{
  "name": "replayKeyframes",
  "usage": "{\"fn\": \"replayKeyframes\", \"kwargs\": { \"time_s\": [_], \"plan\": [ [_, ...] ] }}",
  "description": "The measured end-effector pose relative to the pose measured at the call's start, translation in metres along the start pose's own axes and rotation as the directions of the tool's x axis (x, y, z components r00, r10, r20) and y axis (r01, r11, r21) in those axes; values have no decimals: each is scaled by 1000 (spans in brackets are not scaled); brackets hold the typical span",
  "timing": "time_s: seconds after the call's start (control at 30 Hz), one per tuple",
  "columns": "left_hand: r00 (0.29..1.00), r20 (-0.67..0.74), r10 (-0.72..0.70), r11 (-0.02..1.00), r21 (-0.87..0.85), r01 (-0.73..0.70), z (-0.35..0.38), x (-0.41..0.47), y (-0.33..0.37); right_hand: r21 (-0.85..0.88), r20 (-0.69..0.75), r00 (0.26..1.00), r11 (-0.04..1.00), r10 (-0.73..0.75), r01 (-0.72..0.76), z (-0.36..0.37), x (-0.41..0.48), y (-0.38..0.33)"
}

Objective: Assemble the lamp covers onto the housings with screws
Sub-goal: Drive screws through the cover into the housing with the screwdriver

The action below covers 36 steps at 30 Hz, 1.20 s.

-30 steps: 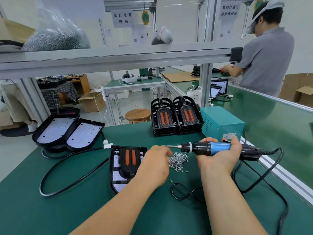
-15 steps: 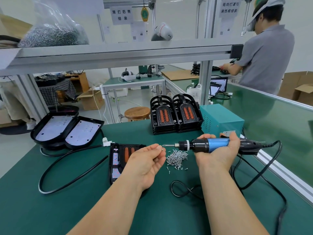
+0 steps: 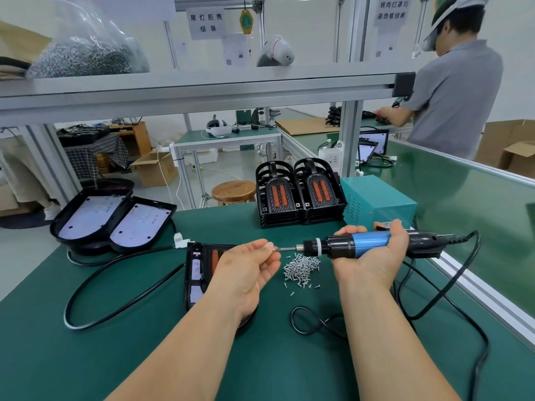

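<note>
My right hand grips a blue and black electric screwdriver, held level with its bit pointing left. My left hand pinches a small screw at the bit's tip. A pile of loose silver screws lies on the green mat below the tool. A black lamp housing with its cover and orange lens lies under my left hand, partly hidden by it.
Two stacks of black lamp covers stand at the back, next to a teal power box. Open housings with white boards sit far left. Black cables loop over the mat. Another person works at the right bench.
My left hand lifted from the screw pile with a screw, turned palm up and brought it to the bit tip. The screwdriver stayed nearly level in my right hand.
</note>
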<state>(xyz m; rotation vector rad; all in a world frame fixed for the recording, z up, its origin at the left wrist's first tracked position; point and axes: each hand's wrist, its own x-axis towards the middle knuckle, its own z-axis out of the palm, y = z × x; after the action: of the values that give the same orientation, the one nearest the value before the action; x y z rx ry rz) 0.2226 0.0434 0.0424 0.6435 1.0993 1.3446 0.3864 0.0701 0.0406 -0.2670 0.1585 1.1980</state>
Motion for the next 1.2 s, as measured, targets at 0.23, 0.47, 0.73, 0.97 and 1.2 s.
{"fn": "replayKeyframes", "kwargs": {
  "time_s": [0.23, 0.47, 0.73, 0.97, 1.2],
  "plan": [
    [997, -35, 69, 978, 199, -61, -2, 0, 2, -55, 48, 998, 998, -28, 30, 0, -1, 2],
    [1000, -8, 20, 971, 237, -18, -4, 3, 1, -82, 85, 995, 995, -44, 51, 1, 0, 2],
    [995, 53, 81, 886, 453, -96, -6, 0, 9, -75, 102, 994, 996, -45, 53, 1, -1, 0],
    [879, -157, 450, 623, 760, -183, -91, -14, 56, -63, 120, 992, 997, -29, 37, 2, -3, 2],
    [992, 121, -45, 768, 639, -43, -120, -32, 12, -177, 197, 979, 984, 45, -9, 7, -26, 30]
  ]
}}
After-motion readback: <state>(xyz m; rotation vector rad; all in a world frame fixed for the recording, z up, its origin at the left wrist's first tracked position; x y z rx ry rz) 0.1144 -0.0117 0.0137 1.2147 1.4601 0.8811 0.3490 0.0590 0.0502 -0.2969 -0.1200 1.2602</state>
